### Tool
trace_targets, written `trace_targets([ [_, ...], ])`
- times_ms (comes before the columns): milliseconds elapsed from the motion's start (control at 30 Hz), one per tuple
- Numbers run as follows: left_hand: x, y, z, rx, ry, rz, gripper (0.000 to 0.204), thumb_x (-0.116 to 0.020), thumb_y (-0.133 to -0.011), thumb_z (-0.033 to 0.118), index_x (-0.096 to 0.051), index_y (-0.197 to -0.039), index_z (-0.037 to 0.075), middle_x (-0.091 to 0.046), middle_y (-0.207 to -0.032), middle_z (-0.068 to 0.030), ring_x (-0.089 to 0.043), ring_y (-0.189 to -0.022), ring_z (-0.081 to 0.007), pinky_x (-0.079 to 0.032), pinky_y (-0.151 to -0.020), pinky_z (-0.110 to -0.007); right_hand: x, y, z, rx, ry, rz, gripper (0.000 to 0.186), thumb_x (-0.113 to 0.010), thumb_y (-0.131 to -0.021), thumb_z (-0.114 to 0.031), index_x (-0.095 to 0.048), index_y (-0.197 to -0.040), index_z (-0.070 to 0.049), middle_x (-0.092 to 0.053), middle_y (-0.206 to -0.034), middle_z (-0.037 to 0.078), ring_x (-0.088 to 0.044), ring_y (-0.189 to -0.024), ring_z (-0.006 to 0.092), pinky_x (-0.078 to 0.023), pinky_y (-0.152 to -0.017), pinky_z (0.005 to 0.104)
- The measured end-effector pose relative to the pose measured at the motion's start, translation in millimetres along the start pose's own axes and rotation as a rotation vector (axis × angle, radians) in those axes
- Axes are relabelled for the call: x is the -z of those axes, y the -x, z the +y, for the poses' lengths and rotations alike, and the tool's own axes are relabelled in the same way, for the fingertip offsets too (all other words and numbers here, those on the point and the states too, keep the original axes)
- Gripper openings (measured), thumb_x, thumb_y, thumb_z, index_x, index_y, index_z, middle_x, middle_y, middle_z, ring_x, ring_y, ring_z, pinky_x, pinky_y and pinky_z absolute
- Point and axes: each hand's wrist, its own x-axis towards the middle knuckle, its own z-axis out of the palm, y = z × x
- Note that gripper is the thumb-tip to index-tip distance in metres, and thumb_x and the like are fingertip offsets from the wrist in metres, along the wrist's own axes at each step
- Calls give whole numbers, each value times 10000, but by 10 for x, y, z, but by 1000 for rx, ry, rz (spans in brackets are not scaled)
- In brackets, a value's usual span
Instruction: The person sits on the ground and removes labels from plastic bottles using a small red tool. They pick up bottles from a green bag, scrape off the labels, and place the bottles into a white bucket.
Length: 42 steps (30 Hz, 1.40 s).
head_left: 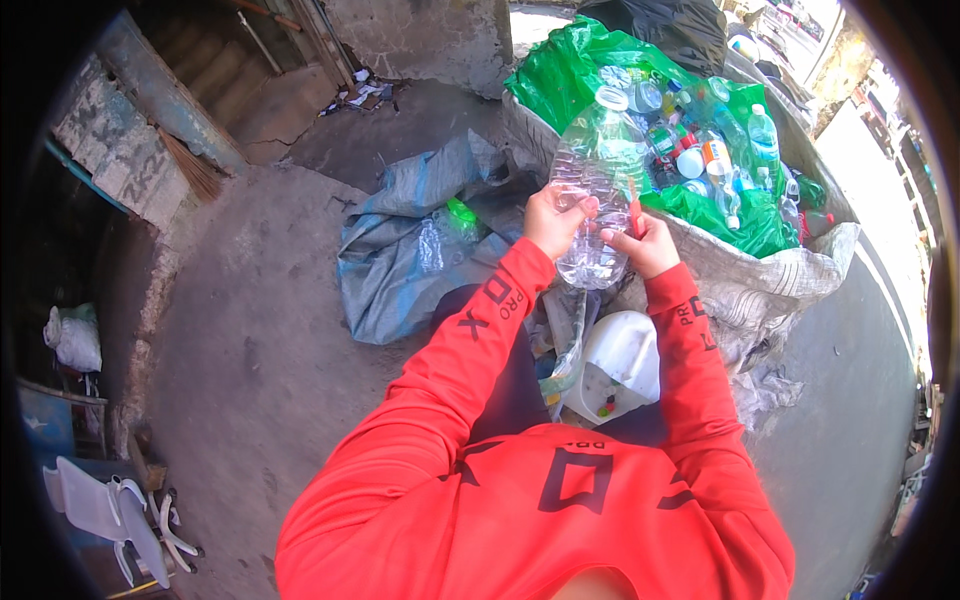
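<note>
A large clear plastic bottle (596,150) is held up in front of me, its neck pointing away. My left hand (558,222) is closed around its left side near the base, thumb on the plastic. At the lower right side is my right hand (646,246), closed on a thin orange-red object (635,214) that lies against the bottle; its exact kind is hidden by the fingers. Between my legs sits a white plastic container (628,350) with a few small coloured caps (607,408) in it.
A big whitish sack (800,275), with a green plastic bag (556,72) inside, stands full of bottles beyond my hands. To the left, a grey-blue sack (385,285) lies with clear and green plastic at its mouth. A white chair (120,515) is at lower left.
</note>
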Motion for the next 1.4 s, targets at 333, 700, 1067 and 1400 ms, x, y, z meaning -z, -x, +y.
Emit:
trace_targets([
  [333,415,-30,-1,207,2,-79,232,-671,-787,98,-551,-960,3,-620,-859,-57,-594,-749,-112,-483,-671,-238,-249,-372,-54,35,-183,157,127,-715,-724,-66,-599,-718,-15,-614,-693,20,-533,-612,72,-430,-593,232],
  [700,525,-166,-251,180,189,-208,333,-556,-862,115,-472,-1170,22,-560,-1089,-79,-544,-981,-144,-449,-818,-274,-208,-241,-89,91,-268,232,146,-713,-725,-82,-622,-785,15,-637,-746,49,-574,-655,97,-462,-630,259],
  [1067,571,-41,-44,371,-322,-288,470,-495,-888,372,-382,-1279,135,-476,-1260,-68,-471,-1090,-174,-383,-862,-345,2108,2766,316,-2,224,1258,327,-781,-666,-180,-632,-892,3,-645,-825,44,-584,-744,100,-466,-718,252],
  [1400,769,-162,-239,485,-561,-175,437,-543,-870,353,-425,-1244,159,-495,-1236,-51,-471,-1085,-186,-369,-877,-373,2403,5398,1117,-1840,849,853,424,-646,-742,-434,-649,-1025,-118,-627,-1047,117,-596,-992,264,-476,-818,354],
])
